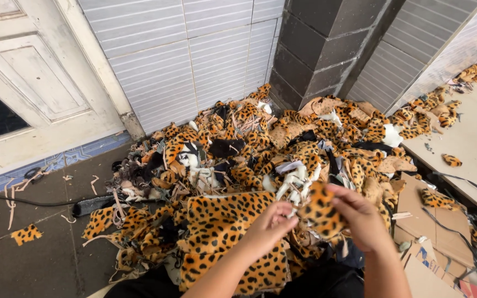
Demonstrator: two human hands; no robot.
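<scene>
My right hand (pixel 363 217) grips a small piece of leopard-print plush fabric (pixel 320 211), orange with black spots. My left hand (pixel 271 223) pinches the same piece at its lower left edge, fingers closed on it. Both hands hover over a large sheet of the same spotted fabric (pixel 222 232) that lies across my lap. Beyond them spreads a big heap of leopard-print scraps (pixel 282 143) mixed with white, black and tan offcuts.
A white door (pixel 28 83) and ribbed white wall tiles stand behind the heap, with a dark pillar (pixel 321 49). Flat cardboard sheets (pixel 470 138) lie at the right. A black cable (pixel 23 201) crosses the dark floor at the left, near one stray scrap (pixel 26 234).
</scene>
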